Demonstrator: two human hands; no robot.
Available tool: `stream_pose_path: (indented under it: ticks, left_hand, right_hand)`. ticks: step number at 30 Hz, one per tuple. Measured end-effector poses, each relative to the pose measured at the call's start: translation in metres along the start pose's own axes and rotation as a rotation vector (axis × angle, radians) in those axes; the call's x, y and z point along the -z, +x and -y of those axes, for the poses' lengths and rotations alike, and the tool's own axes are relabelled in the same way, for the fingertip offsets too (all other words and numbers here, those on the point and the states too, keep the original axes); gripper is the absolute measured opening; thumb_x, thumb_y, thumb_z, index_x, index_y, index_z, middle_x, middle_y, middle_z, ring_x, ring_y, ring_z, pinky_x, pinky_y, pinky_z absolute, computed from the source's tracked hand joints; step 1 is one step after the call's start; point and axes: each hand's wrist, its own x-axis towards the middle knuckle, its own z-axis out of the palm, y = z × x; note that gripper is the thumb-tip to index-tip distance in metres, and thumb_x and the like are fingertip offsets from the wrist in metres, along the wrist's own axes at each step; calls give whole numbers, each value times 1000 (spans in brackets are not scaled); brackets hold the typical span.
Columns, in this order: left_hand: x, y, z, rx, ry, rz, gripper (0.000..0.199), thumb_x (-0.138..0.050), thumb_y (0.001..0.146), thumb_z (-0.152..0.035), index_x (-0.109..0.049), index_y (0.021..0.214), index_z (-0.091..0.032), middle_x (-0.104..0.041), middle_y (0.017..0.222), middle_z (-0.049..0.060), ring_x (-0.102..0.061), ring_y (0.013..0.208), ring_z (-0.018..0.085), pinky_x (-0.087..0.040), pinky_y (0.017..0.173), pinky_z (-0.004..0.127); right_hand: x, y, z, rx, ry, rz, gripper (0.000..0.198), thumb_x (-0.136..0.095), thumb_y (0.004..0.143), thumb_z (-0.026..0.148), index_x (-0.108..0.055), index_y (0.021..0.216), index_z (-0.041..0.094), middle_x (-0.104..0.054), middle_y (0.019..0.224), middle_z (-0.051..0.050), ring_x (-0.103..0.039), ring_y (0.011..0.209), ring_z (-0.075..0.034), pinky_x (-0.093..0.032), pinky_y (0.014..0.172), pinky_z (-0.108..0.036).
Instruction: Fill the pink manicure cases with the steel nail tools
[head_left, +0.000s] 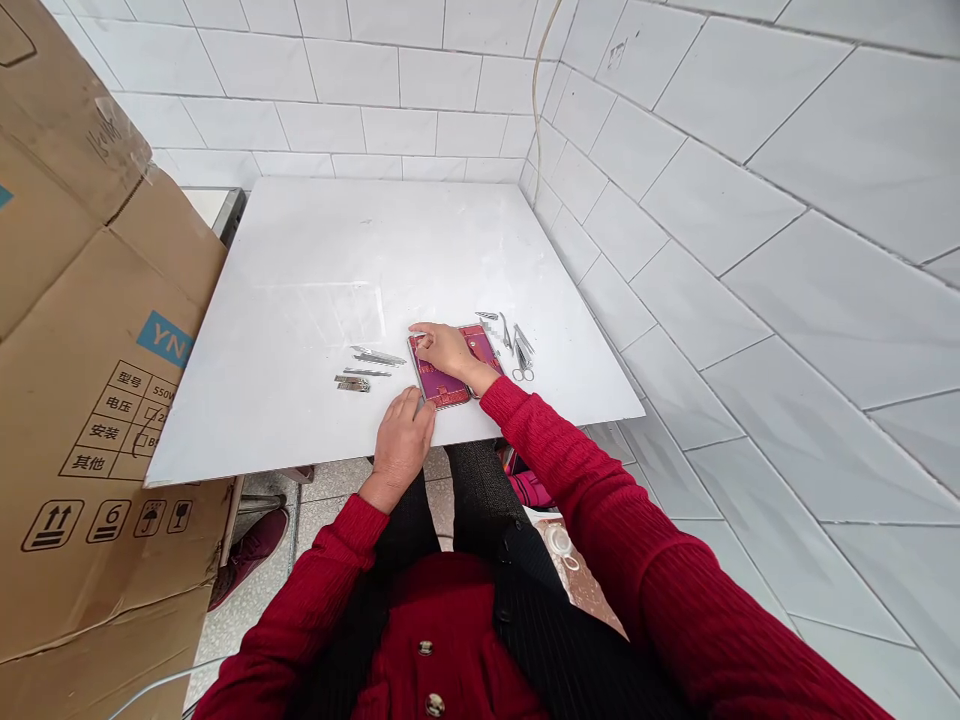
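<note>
An open manicure case (452, 392) with a purple and red lining lies near the front edge of the white table. My left hand (403, 436) grips its lower left corner, thumb at the rim. Over the case's left half reaches my right hand (444, 348), its fingers bent together at the upper left edge; whatever they pinch is hidden or too small to name. Left of the case lie nail clippers (352, 383) and several slim metal tools (379, 356). Small scissors (523, 364) and other metal implements (505, 332) rest on the right.
A large cardboard box (97, 330) stands along the table's left side. White tiled walls (697, 230) border the back and right. A cable (536, 90) hangs in the corner above the white table (315, 230).
</note>
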Motion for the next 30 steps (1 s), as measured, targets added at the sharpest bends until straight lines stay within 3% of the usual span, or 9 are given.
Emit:
stream_pose_path:
  ticks: [21,30]
  left_hand:
    - [-1,1,0,-17,16,-5,22,-48,104,-19,-67,115,-18,-63,130,19,-61,124,32,-56,103,52]
    - [-1,0,0,-8,11,-2,22,-49,103,-19,-67,116,-20,-62,129,17,-61,124,31,-56,102,51]
  right_hand:
    - [7,-1,12,-22,-125,29,58,-59,86,5,-66,142,16,-79,96,-3,-71,88,-17,-52,87,-25]
    - [-2,-3,7,14,-235,-22,45,-49,91,10,-73,129,19,-78,105,-6,-68,90,-19,-47,83,-26]
